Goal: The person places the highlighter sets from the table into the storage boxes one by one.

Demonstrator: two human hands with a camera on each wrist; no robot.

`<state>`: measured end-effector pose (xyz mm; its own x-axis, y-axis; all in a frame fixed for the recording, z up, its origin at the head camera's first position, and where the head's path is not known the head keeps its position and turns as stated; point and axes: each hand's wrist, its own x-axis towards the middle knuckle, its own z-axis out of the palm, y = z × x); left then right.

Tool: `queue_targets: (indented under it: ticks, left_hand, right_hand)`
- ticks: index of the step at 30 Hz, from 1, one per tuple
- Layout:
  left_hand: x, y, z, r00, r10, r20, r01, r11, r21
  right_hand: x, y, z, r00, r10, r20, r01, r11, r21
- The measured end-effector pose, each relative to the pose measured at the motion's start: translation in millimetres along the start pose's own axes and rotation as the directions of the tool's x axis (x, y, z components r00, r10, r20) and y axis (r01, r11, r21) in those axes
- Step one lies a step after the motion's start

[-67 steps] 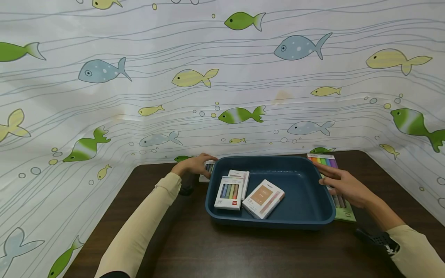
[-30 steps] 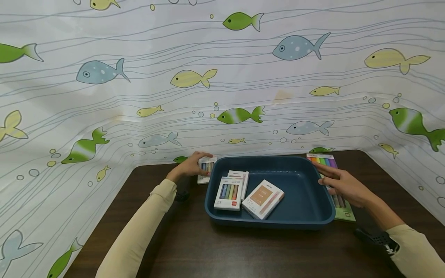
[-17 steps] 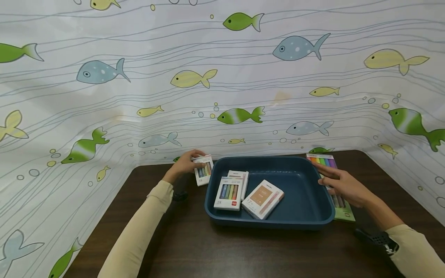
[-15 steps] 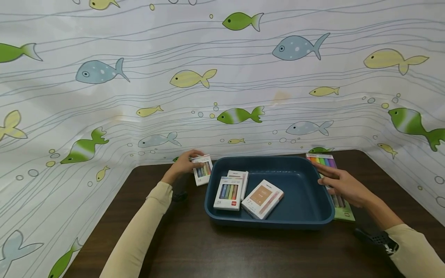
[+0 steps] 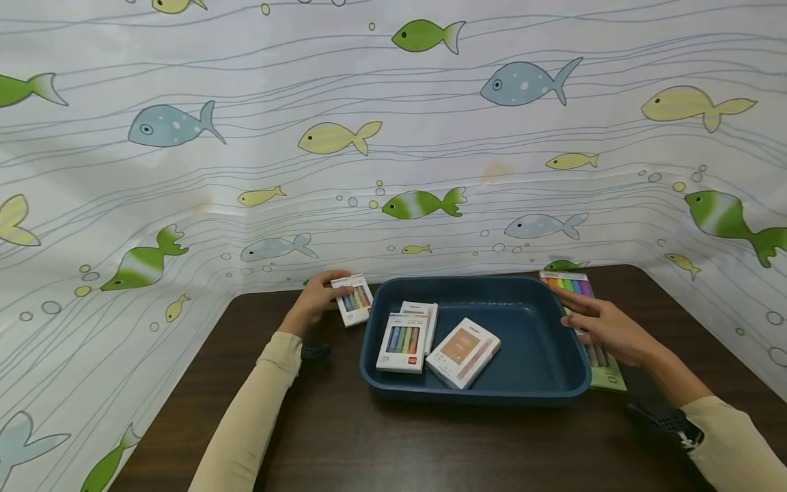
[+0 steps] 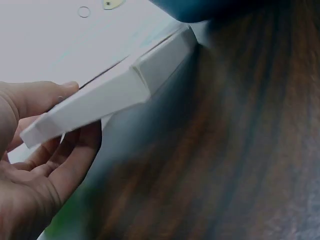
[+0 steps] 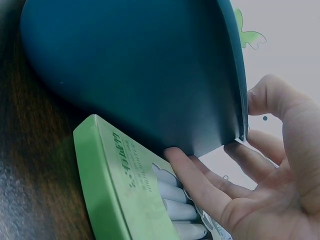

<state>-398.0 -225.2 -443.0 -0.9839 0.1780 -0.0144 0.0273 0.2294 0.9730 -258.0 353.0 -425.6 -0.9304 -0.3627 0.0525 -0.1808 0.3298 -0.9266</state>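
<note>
**White windowed box (image 5: 353, 301) is easing away from the tray (image 5: 529, 355) in your left hand (image 5: 315, 301)**

You are holding that box tilted, just left of the tray's far-left corner; its grip is pinching the box, thumb on top and fingers underneath. A couple of seconds ago your fingers were only reaching over it; now it is shifting leftward and turning askew. For the work in hand, that is probably meaning a secure hold, with the box still sitting outside the tray. You cannot tell from these views whether its far end is clearing the tabletop (image 5: 344, 437).

Farther out, your right hand (image 5: 609, 331) is staying at the tray's right side; its grip is relaxed, clasping nothing, fingers touching the wall.

For numbers, you are seeing one tray with three cartons inside: one windowed carton (image 5: 402, 342) showing coloured sticks, lying partly over one pale carton (image 5: 432, 320), and one tan-panelled carton (image 5: 464, 352) lying slanted beside them. Your held box is making four. One green-edged pack (image 5: 605, 374) is lying just right of the tray, partly hidden by your right hand.
</note>
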Motion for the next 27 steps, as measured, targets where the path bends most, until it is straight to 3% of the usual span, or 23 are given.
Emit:
queue_targets:
  ticks: [9,18,27]
  left_hand:
    - [1.1,6.4,-8.6,1.000,-0.006,-0.026,0.005,0.998,-0.055]
    - [-6.3,23.9,-16.5,0.999,0.017,-0.042,-0.020,0.997,-0.071]
    - [-11.8,35.9,-19.3,0.998,0.057,-0.035,-0.063,0.978,-0.199]
  right_hand:
    - [2,1,-1,1.000,-0.004,0.006,0.004,1.000,0.005]
    - [2,1,-1,1.000,-0.003,0.004,0.003,1.000,-0.009]
    - [1,1,0,1.000,-0.002,0.004,0.002,1.000,-0.010]
